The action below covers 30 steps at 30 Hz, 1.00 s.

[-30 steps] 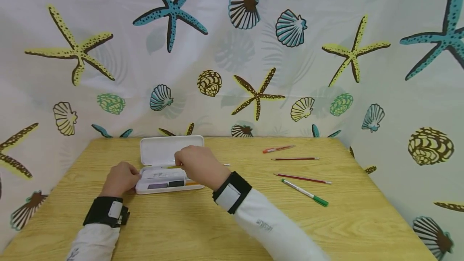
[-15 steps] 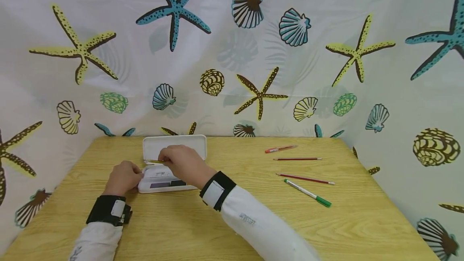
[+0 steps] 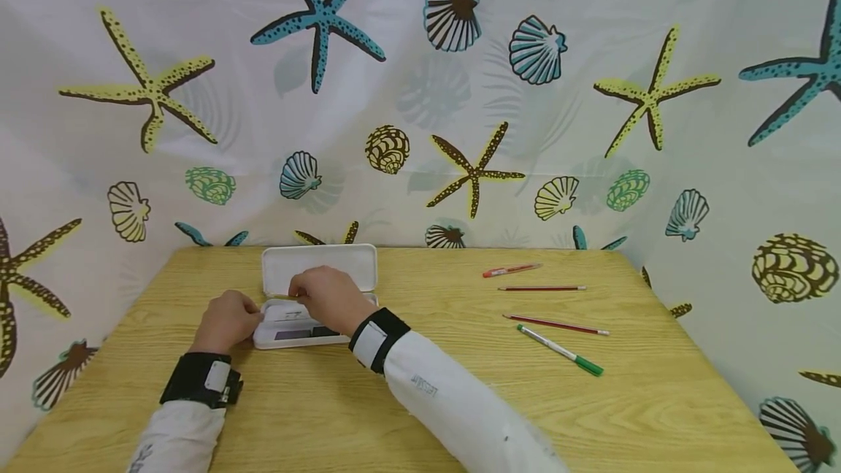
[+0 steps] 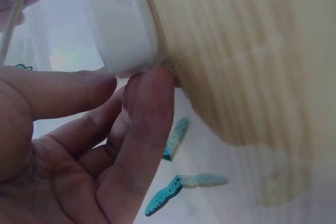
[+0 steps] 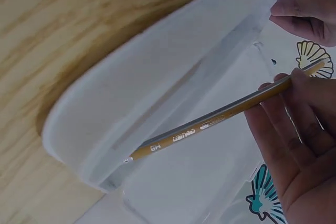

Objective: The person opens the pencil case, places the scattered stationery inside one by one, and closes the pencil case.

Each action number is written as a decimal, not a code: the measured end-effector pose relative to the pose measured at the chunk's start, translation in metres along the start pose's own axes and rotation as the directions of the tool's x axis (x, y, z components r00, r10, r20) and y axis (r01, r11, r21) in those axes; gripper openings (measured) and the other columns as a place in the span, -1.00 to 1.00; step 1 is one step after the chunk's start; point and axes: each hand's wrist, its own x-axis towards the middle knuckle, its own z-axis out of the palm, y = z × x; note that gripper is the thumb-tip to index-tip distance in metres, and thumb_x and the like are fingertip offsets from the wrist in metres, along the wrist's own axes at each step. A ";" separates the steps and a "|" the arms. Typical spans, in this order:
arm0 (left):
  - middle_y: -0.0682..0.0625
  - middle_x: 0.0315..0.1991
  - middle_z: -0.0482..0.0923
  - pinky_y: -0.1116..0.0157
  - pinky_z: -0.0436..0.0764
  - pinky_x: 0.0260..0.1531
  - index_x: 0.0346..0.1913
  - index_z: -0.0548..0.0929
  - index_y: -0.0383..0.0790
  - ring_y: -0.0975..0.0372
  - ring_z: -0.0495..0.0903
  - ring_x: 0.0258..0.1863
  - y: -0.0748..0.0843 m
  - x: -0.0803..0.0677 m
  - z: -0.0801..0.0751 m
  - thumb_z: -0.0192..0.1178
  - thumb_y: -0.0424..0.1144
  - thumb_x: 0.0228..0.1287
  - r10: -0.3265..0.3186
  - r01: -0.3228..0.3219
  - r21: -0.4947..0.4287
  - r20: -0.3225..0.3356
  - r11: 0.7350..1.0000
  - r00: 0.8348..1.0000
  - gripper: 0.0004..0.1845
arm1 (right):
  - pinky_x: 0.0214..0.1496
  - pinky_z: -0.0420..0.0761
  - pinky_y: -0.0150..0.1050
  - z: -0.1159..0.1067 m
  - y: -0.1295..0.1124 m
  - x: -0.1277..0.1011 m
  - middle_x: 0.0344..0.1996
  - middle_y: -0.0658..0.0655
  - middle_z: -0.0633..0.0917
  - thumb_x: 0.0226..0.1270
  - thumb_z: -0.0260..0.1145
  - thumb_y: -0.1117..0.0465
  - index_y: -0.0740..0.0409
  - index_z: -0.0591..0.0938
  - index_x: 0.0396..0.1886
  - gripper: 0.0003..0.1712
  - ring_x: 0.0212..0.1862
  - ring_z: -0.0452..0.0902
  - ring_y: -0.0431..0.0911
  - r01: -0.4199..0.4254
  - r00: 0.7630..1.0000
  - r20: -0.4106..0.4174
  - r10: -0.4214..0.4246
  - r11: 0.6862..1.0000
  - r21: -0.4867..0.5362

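Note:
A white pencil case lies open on the wooden table, its lid standing up at the back. My left hand grips the case's left end; in the left wrist view its fingertips press the white case corner. My right hand hovers over the case and pinches a yellow-brown pencil. Seen from the right wrist, the pencil lies lengthwise just above the case tray, held by my right fingers.
To the right on the table lie a red pen, two thin red pencils and a green pen. A starfish-and-shell curtain closes off the back and sides.
My right hand has moved left over the case with the pencil, which now lines up along the tray. The left hand has stayed on the case's end.

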 end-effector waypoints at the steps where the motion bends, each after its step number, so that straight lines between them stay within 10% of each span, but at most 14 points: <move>1: -0.17 -0.45 0.62 0.29 0.56 -0.55 -0.22 0.70 -0.56 0.14 0.59 -0.55 0.000 0.000 0.000 0.25 -0.37 0.37 -0.001 0.001 0.001 0.000 1.000 1.000 -0.79 | -0.07 0.54 -0.50 0.001 0.000 0.001 -0.17 -0.15 0.77 0.47 0.37 0.20 -0.05 0.79 -0.04 -0.84 -0.14 0.61 -0.34 -0.008 1.000 0.009 0.008 1.000 -0.007; 30: -0.17 -0.48 0.63 0.30 0.57 -0.59 -0.24 0.70 -0.57 0.17 0.62 -0.61 0.007 -0.008 -0.004 0.23 -0.39 0.38 0.001 -0.001 -0.020 -0.001 1.000 1.000 -0.79 | -0.24 0.60 -0.41 0.034 -0.004 0.014 -0.21 -0.16 0.78 0.46 0.35 0.25 -0.15 0.82 -0.05 -0.77 -0.26 0.62 -0.32 -0.022 0.993 0.111 0.048 0.974 -0.225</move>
